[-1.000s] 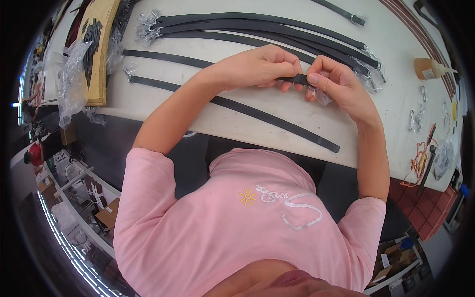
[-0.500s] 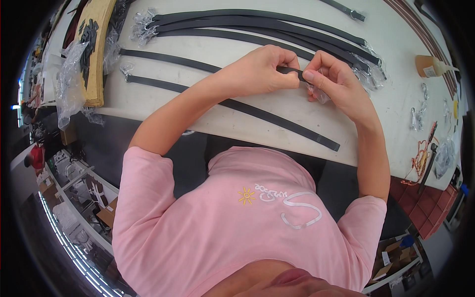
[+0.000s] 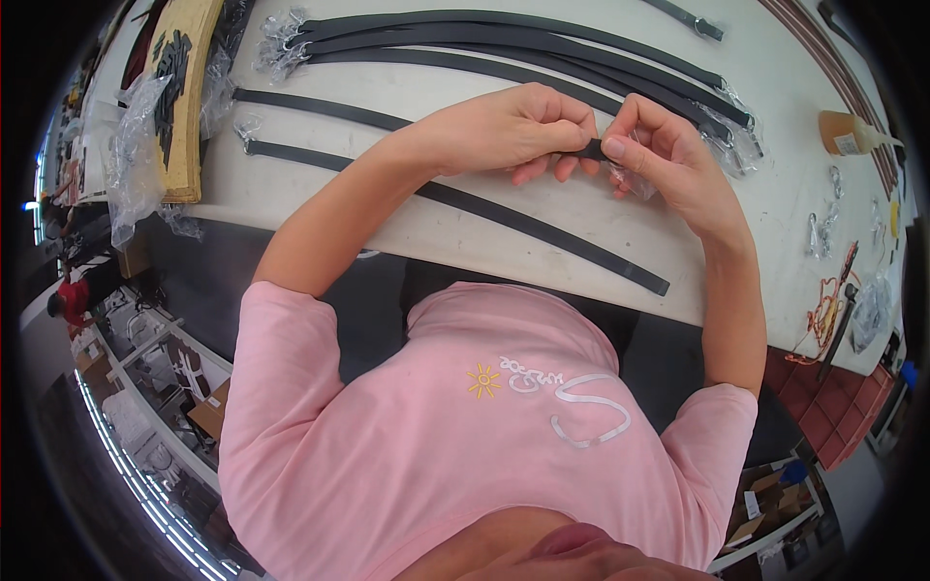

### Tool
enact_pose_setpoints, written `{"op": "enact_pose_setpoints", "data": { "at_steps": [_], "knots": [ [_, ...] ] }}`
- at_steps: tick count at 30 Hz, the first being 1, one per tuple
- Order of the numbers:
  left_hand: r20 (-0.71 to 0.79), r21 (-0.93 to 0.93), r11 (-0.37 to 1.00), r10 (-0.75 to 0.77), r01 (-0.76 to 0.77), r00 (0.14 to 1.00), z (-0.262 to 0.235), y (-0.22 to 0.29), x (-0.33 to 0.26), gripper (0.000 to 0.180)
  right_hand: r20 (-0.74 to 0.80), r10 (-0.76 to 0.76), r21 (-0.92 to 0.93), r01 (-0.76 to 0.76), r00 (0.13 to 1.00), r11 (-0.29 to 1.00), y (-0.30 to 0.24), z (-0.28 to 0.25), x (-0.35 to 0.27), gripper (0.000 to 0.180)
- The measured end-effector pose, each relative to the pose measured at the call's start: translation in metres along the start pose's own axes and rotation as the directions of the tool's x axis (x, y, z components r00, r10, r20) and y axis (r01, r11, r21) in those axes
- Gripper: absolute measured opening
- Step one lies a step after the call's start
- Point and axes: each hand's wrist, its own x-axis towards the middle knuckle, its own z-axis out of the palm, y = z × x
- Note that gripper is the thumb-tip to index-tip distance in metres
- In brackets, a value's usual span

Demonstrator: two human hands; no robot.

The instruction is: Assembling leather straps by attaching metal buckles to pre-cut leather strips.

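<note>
centrally, above the pale table [image 3: 756, 208], both hands meet on a short black strap end [image 3: 585, 150]: the left hand [image 3: 544, 133] pinches it between thumb and curled fingers, and the right hand [image 3: 666, 160] pinches it just beside, thumb uppermost, with clear plastic [image 3: 635, 182] below the right fingers; the plastic's contents seem too small and blurred to identify; nearer the body, a loose black strap [image 3: 542, 233] lies slantwise; beyond the hands rests a bundle of black straps [image 3: 484, 41]; at right stands an amber bottle [image 3: 841, 134]
</note>
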Motion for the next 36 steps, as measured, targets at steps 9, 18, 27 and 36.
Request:
{"op": "enact_pose_setpoints", "data": {
  "at_steps": [9,18,27,36],
  "knots": [
    [-0.068,0.092,0.982,0.174,-0.167,0.982,0.006,-0.017,0.004,0.02,0.084,0.022,0.007,-0.023,0.996,1.0,0.003,-0.001,0.0,0.018],
    [-0.054,0.013,1.0,-0.013,0.014,0.998,-0.001,0.0,-0.005,0.026,0.093,0.041,0.024,-0.043,0.995,0.999,-0.001,-0.003,-0.001,0.017],
    [-0.116,0.058,0.997,0.061,-0.054,0.991,0.004,-0.004,-0.002,0.021,0.072,0.065,0.009,-0.066,0.995,0.998,-0.004,-0.004,-0.002,0.017],
    [-0.229,0.362,0.915,0.272,-0.177,0.935,0.012,-0.009,0.003,0.015,0.088,0.002,0.013,-0.003,0.996,1.0,0.001,0.005,-0.006,0.017]
  ]
}}
